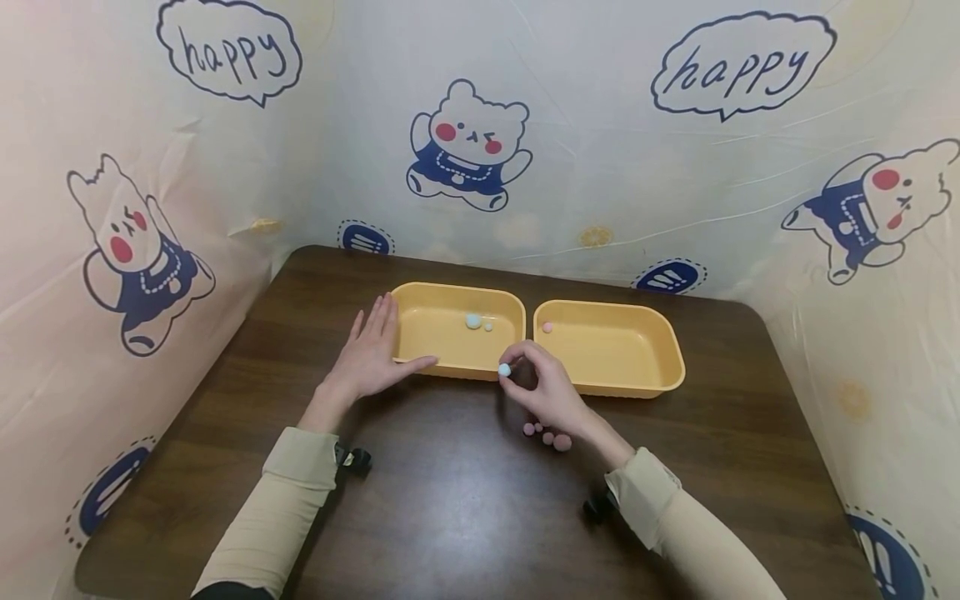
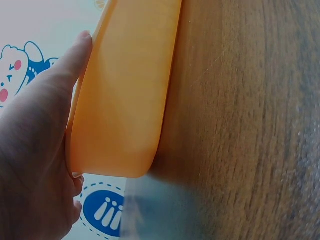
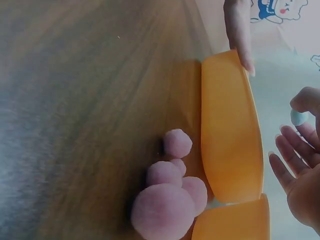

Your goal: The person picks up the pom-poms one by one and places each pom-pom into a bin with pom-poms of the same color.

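Note:
Between the thumb and forefinger of my right hand (image 1: 553, 390) a small light blue pom-pom (image 1: 505, 369) is pinched, at the near right corner of the left yellow tray (image 1: 457, 367). The right wrist view shows the same blue pom-pom (image 3: 299, 117), with the other fingers spread. My left hand (image 1: 363, 358) rests at that tray's left end, fingers straight along the outside and thumb over the near rim. Inside the left tray lie a bigger blue pom-pom (image 1: 473, 321) and a tiny blue pom-pom (image 1: 488, 327).
Beside it stands a second yellow tray (image 1: 630, 389) with a pink pom-pom (image 1: 547, 327) at its left end. Several pink pom-poms (image 1: 562, 442) of different sizes lie on the dark wooden table (image 1: 450, 500), under the right wrist. A printed curtain (image 1: 585, 192) surrounds the table's back and sides.

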Available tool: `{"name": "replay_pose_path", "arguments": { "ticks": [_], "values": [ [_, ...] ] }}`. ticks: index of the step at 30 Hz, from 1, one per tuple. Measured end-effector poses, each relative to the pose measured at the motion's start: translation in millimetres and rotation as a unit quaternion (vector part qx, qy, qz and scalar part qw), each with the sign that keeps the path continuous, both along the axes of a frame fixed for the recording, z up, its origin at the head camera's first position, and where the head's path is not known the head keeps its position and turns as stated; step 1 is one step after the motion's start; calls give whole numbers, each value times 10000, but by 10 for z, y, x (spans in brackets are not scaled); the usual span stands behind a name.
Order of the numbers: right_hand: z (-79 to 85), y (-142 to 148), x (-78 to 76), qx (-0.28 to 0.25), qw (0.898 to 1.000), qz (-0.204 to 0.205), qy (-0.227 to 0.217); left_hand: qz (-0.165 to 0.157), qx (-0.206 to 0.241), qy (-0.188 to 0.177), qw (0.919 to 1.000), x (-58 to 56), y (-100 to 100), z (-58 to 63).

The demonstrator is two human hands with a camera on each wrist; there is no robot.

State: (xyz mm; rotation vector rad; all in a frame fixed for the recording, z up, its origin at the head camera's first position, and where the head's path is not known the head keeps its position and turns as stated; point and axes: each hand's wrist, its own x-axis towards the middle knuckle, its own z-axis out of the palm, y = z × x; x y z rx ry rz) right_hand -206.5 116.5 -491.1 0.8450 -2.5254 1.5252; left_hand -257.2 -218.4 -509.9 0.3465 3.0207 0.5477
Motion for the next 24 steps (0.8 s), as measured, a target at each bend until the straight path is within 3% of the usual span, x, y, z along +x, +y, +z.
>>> {"name": "replay_pose_path", "arguments": {
  "ticks": [16,24],
  "values": [
    [28,-140,-333,9,9995,-204,260,-22,28,-46,10000,2,5,10],
    [45,-241,-508,-6,9994,-286,170,9,67,-20,10000,9,9,12]
  ]
}}
